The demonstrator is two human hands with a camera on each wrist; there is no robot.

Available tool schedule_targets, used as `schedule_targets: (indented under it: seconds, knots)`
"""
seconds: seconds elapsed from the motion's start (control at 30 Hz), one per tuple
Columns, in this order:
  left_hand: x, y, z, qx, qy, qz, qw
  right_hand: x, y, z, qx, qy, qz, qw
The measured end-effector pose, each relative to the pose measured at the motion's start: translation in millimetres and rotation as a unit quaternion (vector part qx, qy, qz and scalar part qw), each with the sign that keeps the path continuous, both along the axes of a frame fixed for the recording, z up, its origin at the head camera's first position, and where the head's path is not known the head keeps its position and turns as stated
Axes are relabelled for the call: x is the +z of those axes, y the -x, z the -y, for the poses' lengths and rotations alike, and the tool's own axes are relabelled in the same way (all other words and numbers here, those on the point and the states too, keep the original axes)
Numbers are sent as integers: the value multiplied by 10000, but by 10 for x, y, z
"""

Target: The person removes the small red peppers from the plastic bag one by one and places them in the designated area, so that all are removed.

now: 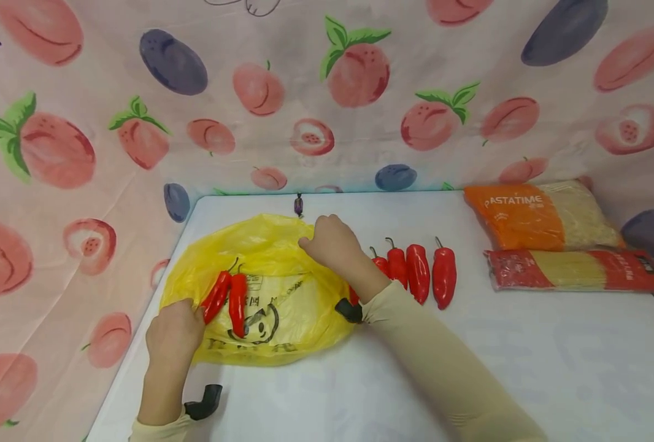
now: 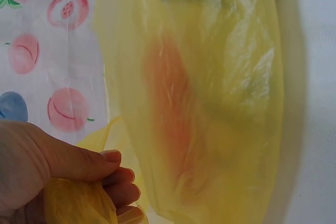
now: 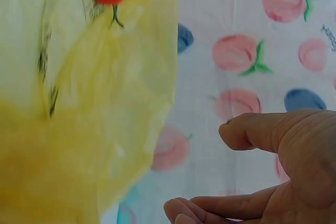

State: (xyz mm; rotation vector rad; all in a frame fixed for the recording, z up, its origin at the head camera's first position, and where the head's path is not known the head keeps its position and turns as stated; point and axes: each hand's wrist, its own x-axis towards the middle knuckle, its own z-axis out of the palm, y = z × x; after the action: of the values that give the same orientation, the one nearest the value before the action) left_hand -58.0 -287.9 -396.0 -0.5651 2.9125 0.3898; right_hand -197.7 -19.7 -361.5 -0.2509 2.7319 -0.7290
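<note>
A yellow plastic bag with dark print lies spread at the left of the table. Two red peppers, one slanted and one straighter, lie in it, stems away from me. Through its film a blurred red pepper shows in the left wrist view. My left hand grips the bag's near left edge, a fold of yellow film bunched between thumb and fingers. Beside the far right rim is my right hand. In the right wrist view its thumb and fingers stand apart, with no film between them.
Several red peppers lie in a row right of the bag, some partly behind my right forearm. Two pasta packs, one orange and one red, lie at the far right. A small purple wrapped candy sits by the back edge.
</note>
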Motion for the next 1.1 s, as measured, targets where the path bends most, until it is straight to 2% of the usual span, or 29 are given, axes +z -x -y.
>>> schedule_targets:
  seconds: [0.27,0.53,0.73,0.93,1.1]
  knots:
    - [23,1,-2,61,-54,36,10000,-33,-100,404,503,286,158,9982]
    - [25,-15,-2,76,-29,-20,10000,-270,-236,832,997,343,254,9941]
    - [19,-24,6,94,-61,26,9999,-354,-342,1074,1289,327,393,9903]
    - [29,-34,-4,85,-54,-10,9999,-413,-384,1226,1331,25,310,9906]
    - [36,-52,-7,73,-45,-16,10000,-495,-398,1314,1283,22,402,9909]
